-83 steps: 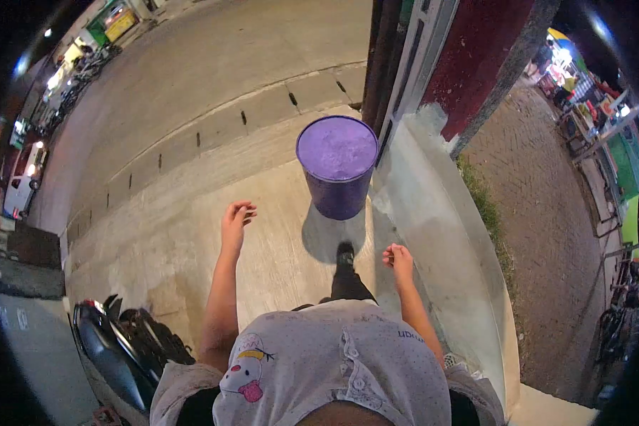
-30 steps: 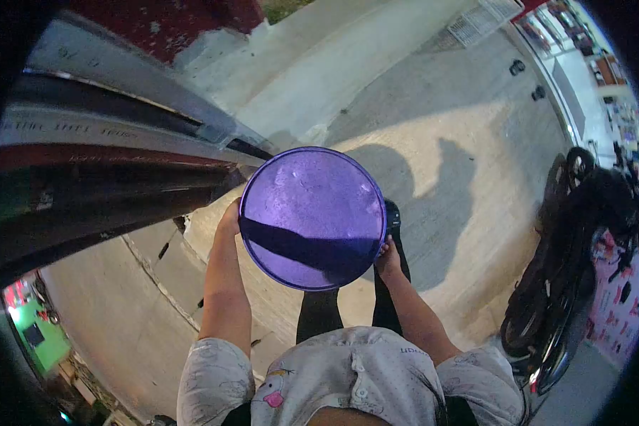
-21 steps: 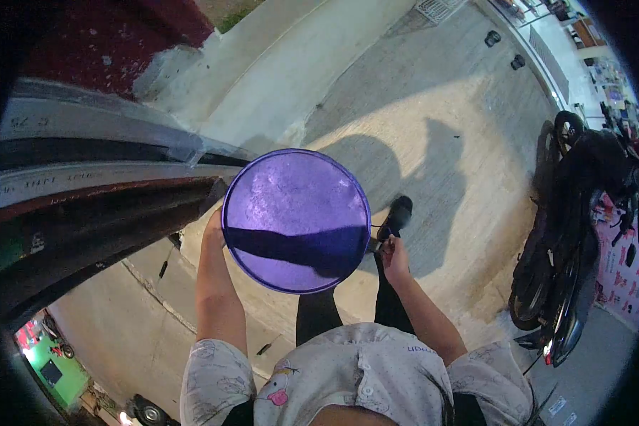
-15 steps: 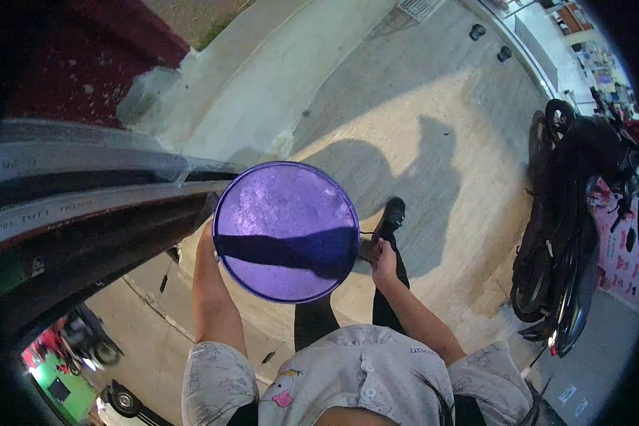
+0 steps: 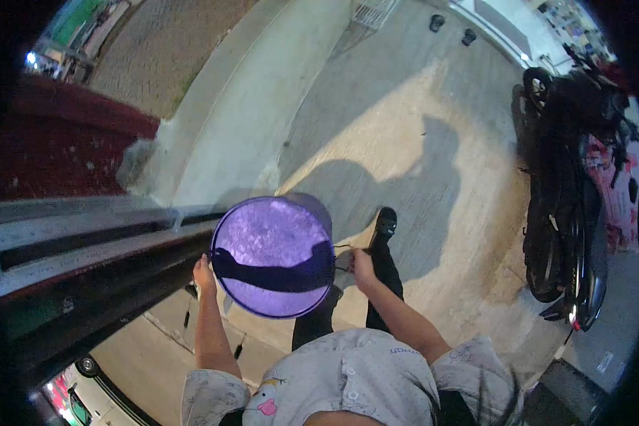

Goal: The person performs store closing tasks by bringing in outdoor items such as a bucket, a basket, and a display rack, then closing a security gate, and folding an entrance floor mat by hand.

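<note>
A round purple drum with a flat, scuffed lid or end hangs in front of my body, its curved side partly showing at the far right. My left hand is closed at the drum's left edge, with the fingertips partly hidden. At the opposite edge my right hand is closed on what looks like a side handle of the drum. A dark band of shadow lies across the purple face.
Parked motorcycles stand along the right. Long dark and grey beams reach in from the left, close to my left hand. Two black pots and a drain grate are at the far end of the concrete floor.
The drum has moved lower and left in view and tilted, so its side now shows. Both hands have shifted left with it, and the view has turned.
</note>
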`<state>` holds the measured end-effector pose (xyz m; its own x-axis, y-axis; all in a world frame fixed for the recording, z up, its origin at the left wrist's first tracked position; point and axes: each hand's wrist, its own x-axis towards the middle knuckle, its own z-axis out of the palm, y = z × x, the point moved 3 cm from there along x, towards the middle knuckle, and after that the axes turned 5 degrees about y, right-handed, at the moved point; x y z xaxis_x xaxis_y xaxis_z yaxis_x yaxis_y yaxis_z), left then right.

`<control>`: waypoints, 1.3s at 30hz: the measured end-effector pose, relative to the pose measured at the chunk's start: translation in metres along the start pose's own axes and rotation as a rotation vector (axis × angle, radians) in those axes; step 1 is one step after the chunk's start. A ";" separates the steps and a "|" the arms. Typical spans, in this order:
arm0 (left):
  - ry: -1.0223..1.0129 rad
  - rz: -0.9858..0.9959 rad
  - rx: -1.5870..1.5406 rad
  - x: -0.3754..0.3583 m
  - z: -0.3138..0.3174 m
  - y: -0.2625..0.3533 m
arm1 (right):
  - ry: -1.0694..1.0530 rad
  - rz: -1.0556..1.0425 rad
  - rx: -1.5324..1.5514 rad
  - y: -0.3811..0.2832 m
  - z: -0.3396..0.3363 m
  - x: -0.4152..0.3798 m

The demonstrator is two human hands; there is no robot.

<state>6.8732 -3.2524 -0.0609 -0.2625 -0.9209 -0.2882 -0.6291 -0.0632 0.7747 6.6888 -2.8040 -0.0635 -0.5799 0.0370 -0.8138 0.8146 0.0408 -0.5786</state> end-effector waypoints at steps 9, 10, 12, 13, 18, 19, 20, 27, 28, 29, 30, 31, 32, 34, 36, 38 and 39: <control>-0.018 -0.139 0.024 -0.147 0.037 0.096 | 0.104 -0.211 -0.221 -0.094 -0.103 0.019; -0.053 -0.198 0.022 -0.173 0.044 0.126 | 0.125 -0.272 -0.264 -0.093 -0.120 0.036; -0.074 -0.230 -0.019 -0.206 0.059 0.178 | 0.124 -0.393 -0.474 -0.147 -0.151 0.022; -0.084 -0.239 -0.039 -0.217 0.069 0.206 | 0.160 -0.371 -0.463 -0.174 -0.166 0.016; -0.096 0.064 0.102 -0.258 0.130 0.290 | 0.222 -0.357 -0.455 -0.300 -0.226 -0.011; -0.094 0.049 0.054 -0.259 0.136 0.303 | 0.188 -0.381 -0.453 -0.319 -0.230 -0.008; -0.091 0.034 0.006 -0.260 0.142 0.317 | 0.234 -0.389 -0.432 -0.341 -0.236 -0.011; -0.242 -0.270 -0.456 -0.313 0.236 0.427 | 0.365 -0.617 -0.406 -0.519 -0.272 0.001; -0.285 -0.281 -0.470 -0.305 0.256 0.439 | 0.377 -0.640 -0.432 -0.538 -0.275 0.006; -0.337 -0.286 -0.486 -0.299 0.278 0.461 | 0.390 -0.623 -0.397 -0.552 -0.280 0.011; -0.312 -0.284 -0.474 -0.299 0.302 0.484 | 0.413 -0.626 -0.363 -0.578 -0.289 0.021; -0.341 -0.261 -0.450 -0.289 0.327 0.502 | 0.435 -0.628 -0.331 -0.603 -0.299 0.029; -0.367 -0.242 -0.416 -0.280 0.349 0.515 | 0.467 -0.610 -0.324 -0.620 -0.311 0.035; -0.418 -0.203 -0.337 -0.271 0.387 0.549 | 0.528 -0.564 -0.306 -0.638 -0.336 0.040; -0.472 -0.146 -0.285 -0.275 0.433 0.605 | 0.632 -0.557 -0.282 -0.651 -0.363 0.046; -0.549 -0.048 -0.127 -0.271 0.483 0.644 | 0.761 -0.551 -0.231 -0.659 -0.391 0.059; -0.577 0.007 -0.045 -0.268 0.510 0.667 | 0.817 -0.534 -0.188 -0.671 -0.406 0.070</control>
<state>6.1508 -2.8516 0.2467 -0.6311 -0.5629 -0.5337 -0.5974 -0.0862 0.7973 6.0967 -2.4233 0.2895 -0.7580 0.6410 -0.1209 0.4697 0.4078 -0.7830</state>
